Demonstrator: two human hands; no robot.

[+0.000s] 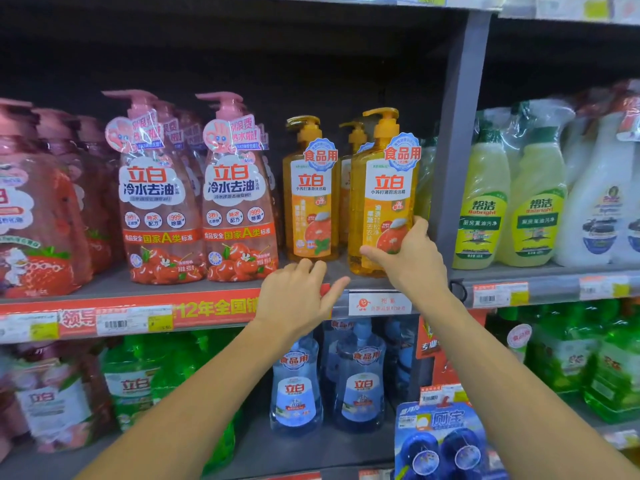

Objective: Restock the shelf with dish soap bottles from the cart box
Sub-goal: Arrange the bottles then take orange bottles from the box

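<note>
The right hand point(412, 258) grips the lower front of an orange pump bottle point(382, 195) of dish soap, thumb across the label and fingers curled round its right side. The bottle stands upright on the middle shelf point(194, 284), hard against the grey upright post point(457, 140). Its label reads 立白, with a round blue tag reading 食品用. At its 9 o'clock stands a second orange bottle point(310, 192) with the same label, and a third point(349, 178) shows between and behind them.

The left hand point(298, 296) is spread loose over the shelf edge, holding nothing, fingertips near the second bottle's base.

Further toward 9 o'clock stand two front pink pump bottles point(157, 195), labelled 立白 冷水去油. At 3 o'clock, past the post, two yellow-green spray bottles point(509, 209) read 帮洁. On the shelf below, two blue bottles point(329, 379) also carry 立白.
</note>
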